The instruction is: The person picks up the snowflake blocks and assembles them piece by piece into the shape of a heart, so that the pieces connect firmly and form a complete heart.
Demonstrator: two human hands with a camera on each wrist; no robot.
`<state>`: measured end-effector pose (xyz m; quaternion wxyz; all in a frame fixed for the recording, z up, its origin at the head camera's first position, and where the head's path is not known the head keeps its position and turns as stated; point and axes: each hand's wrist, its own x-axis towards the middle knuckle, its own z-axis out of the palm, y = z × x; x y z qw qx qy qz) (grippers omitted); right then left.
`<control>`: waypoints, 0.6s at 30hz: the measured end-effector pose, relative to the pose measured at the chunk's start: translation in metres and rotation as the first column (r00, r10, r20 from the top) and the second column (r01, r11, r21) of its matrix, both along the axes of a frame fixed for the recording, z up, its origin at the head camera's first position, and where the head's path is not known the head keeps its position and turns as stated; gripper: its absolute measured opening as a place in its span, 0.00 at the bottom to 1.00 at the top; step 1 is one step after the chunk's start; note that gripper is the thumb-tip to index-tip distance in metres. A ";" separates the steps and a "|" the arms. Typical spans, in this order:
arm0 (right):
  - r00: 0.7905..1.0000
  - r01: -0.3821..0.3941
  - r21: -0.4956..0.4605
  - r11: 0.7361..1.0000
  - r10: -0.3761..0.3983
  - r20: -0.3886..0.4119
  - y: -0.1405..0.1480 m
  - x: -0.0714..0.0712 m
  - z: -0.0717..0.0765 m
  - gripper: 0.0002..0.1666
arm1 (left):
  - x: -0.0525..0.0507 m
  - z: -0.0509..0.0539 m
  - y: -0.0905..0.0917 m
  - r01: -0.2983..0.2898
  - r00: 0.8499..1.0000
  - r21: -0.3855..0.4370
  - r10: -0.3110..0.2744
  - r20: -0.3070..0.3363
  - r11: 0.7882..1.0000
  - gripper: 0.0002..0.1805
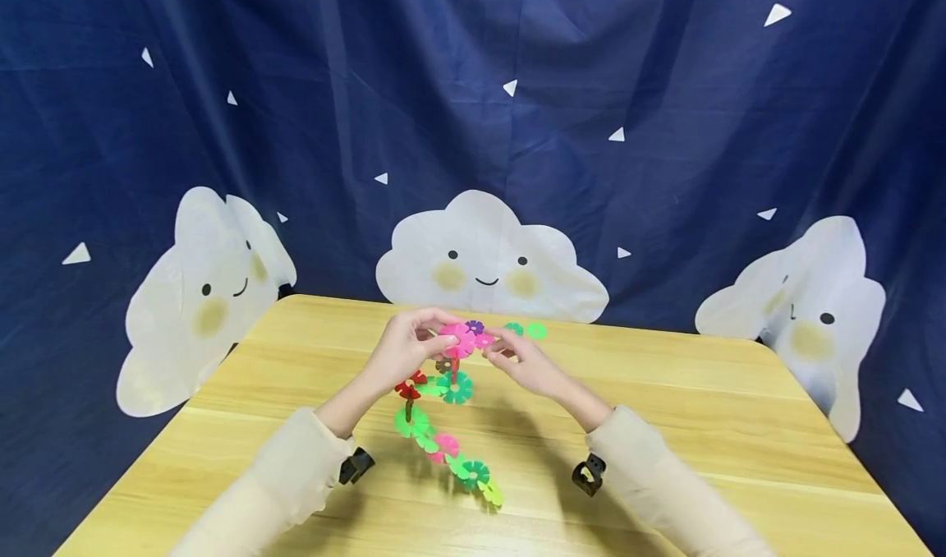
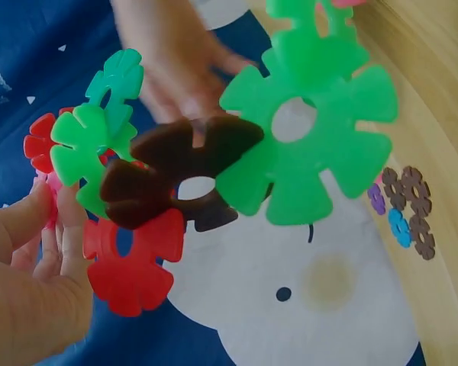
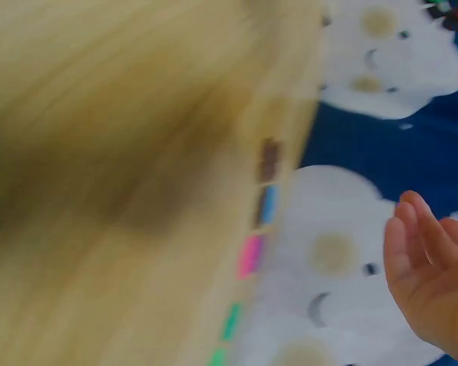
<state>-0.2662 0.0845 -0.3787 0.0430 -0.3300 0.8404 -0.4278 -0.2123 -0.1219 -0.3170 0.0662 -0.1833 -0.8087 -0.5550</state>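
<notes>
My left hand [image 1: 405, 347] pinches a pink flower-shaped disc [image 1: 460, 341] between thumb and fingers. From it hangs a chain of interlocked discs; in the left wrist view a red disc [image 2: 132, 263], a brown disc [image 2: 185, 174] and a large green disc [image 2: 309, 141] hang beside the left hand [image 2: 42, 267]. The chain's lower end is a yellow-green disc [image 1: 490, 494]. My right hand [image 1: 528, 364] is beside a smaller pink disc [image 1: 484, 341], its fingers loosely bent; whether it touches the disc cannot be told. In the right wrist view the hand [image 3: 435, 274] shows bent fingers and no disc.
Loose discs lie along the wooden table's [image 1: 665, 409] far edge: a teal one [image 1: 513, 328], a light green one [image 1: 536, 331], a blue one [image 2: 399, 227] and several brown ones [image 2: 417, 191]. Behind the table hangs a dark blue curtain [image 1: 443, 72] with white clouds.
</notes>
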 end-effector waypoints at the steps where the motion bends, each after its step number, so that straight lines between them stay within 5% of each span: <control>1: 1.000 -0.015 0.023 1.000 0.015 0.025 -0.002 -0.004 -0.007 0.26 | 0.000 0.000 -0.002 -0.003 1.000 -0.004 0.003 -0.002 1.000 0.10; 6: 0.985 -0.127 0.087 0.988 0.116 0.126 -0.015 -0.017 -0.038 0.30 | 0.001 -0.002 -0.007 -0.003 1.000 0.000 0.003 0.011 1.000 0.11; 9: 0.981 -0.172 0.155 0.973 0.155 0.116 -0.025 -0.020 -0.046 0.32 | 0.003 -0.002 -0.008 0.009 1.000 0.010 -0.009 0.016 1.000 0.11; 18: 0.985 -0.152 0.316 0.936 0.117 0.127 -0.048 -0.030 -0.057 0.27 | 0.005 0.001 -0.007 0.017 1.000 0.027 -0.017 0.011 1.000 0.10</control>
